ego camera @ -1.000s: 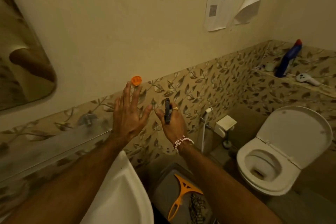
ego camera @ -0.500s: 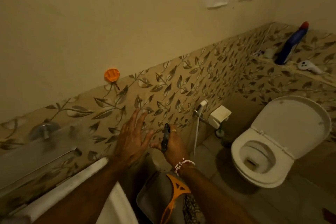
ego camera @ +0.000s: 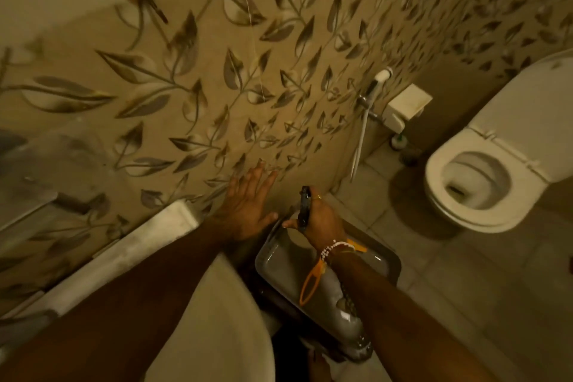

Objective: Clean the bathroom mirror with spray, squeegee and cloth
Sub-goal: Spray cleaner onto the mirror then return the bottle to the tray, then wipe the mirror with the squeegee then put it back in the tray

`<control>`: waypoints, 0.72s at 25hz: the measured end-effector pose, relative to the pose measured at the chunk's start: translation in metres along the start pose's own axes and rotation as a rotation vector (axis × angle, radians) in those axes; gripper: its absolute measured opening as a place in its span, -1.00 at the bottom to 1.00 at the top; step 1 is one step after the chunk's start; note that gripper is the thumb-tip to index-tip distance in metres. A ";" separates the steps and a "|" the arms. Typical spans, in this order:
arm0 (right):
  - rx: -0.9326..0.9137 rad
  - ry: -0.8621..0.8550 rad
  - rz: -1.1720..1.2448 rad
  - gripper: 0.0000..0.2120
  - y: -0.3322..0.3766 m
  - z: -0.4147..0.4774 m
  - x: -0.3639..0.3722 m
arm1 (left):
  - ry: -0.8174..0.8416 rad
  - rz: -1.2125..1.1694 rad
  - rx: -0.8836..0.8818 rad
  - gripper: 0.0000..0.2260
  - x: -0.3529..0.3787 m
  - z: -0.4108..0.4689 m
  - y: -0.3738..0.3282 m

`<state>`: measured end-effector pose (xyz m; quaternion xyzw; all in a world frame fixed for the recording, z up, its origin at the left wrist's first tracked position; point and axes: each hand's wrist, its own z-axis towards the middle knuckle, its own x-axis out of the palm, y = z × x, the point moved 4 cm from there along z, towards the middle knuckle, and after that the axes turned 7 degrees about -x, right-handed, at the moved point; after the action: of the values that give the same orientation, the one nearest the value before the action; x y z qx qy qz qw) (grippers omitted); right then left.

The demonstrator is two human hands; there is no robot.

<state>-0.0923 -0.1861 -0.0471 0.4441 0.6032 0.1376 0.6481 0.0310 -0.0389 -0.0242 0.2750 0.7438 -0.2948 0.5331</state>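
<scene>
Leaf-tiled wall fills 12 o'clock; mirror out of view. Grey tray [ego camera: 273, 260] at 6 o'clock holds the orange squeegee [ego camera: 311, 281]. Your right hand [ego camera: 322, 222] clasps the dark spray head [ego camera: 304, 206]; left hand [ego camera: 248, 211] splayed, empty. Likely step: swap tools. Next: set spray in tray.

Tiled floor [ego camera: 465, 273], grey tray [ego camera: 279, 260] on it w/ orange squeegee [ego camera: 311, 282], toilet [ego camera: 477, 189]

The right hand [ego camera: 319, 220] and forearm hide most of the squeegee [ego camera: 313, 281].
</scene>
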 end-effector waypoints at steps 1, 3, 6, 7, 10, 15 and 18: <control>0.019 -0.006 -0.008 -0.11 -0.010 -0.001 0.010 | 0.030 0.014 -0.006 -0.14 0.011 0.001 0.002; 0.039 -0.019 -0.013 -0.12 -0.026 -0.002 0.029 | 0.095 0.018 -0.025 -0.12 0.028 0.004 0.005; 0.073 -0.004 -0.010 -0.07 -0.045 -0.004 0.056 | 0.129 0.068 -0.014 -0.09 0.050 0.006 0.006; 0.091 0.012 -0.020 -0.06 -0.051 -0.004 0.063 | 0.132 0.089 -0.009 -0.08 0.055 0.006 0.006; 0.131 0.000 -0.033 -0.07 -0.064 -0.005 0.079 | 0.159 0.121 0.012 -0.05 0.067 0.007 0.006; 0.143 -0.029 0.018 -0.09 -0.069 -0.016 0.084 | 0.140 0.096 0.053 -0.04 0.070 0.010 0.000; 0.162 0.016 -0.043 -0.06 -0.080 -0.035 0.085 | 0.139 0.093 0.046 -0.03 0.071 0.009 0.000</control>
<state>-0.1322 -0.1570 -0.1581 0.4809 0.6268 0.0779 0.6081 0.0168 -0.0381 -0.0941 0.3414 0.7584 -0.2670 0.4868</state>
